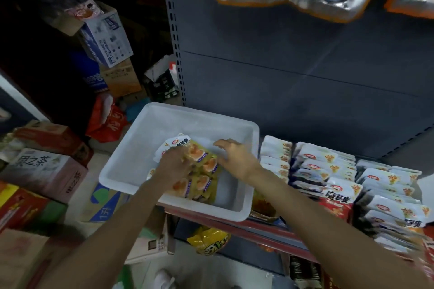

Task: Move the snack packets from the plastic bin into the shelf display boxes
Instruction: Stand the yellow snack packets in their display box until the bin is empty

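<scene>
In the plastic bin (pixel 131 162), the left hand (pixel 175 165) grips the snack packets (pixel 202 171), their length running toward the person, while the right hand (pixel 237 156), fingers spread and empty, hovers just beside them.

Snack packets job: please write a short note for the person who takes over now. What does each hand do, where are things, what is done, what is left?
Left hand: grips a bunch of yellow snack packets inside the white plastic bin.
Right hand: open, fingers spread over the bin, holds nothing.
Done: the shelf display boxes to the right already hold rows of white packets.
Left: lift out the bunch and the few remaining packets in the bin, then place them in the boxes.
</scene>
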`<state>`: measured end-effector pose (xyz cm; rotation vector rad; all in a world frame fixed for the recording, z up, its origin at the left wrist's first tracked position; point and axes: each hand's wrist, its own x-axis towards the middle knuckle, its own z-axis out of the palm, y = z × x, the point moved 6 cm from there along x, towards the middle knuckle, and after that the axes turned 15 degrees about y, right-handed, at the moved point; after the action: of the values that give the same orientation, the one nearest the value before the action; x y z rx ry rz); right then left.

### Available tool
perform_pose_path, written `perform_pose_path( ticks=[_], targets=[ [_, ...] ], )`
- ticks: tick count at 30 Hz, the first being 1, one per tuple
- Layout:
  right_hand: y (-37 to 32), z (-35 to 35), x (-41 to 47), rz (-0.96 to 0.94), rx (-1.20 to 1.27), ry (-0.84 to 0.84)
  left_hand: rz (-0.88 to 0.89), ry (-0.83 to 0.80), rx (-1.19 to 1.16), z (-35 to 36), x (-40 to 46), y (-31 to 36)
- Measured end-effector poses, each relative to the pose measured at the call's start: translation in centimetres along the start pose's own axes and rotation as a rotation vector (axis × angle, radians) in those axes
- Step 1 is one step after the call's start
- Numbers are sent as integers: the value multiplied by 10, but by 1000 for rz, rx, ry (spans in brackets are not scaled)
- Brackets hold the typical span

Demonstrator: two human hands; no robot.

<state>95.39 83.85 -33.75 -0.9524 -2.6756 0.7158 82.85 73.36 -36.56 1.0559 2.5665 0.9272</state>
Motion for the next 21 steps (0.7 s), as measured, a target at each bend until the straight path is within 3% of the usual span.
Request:
perform_pose_path(
  ticks=[4,10,15,21],
  targets=[
    [-9,63,17,74,82,-153,-226,-161,61,1,13,-41],
    [3,111,21,94,-178,-388,-384,-301,-60,22,22,-65],
    [5,105,10,50,-254,-330,-512,-172,-137,26,35,-57],
    [11,103,3,26,-169,-407,-644,-52,-74,35,36,-43]
  ],
)
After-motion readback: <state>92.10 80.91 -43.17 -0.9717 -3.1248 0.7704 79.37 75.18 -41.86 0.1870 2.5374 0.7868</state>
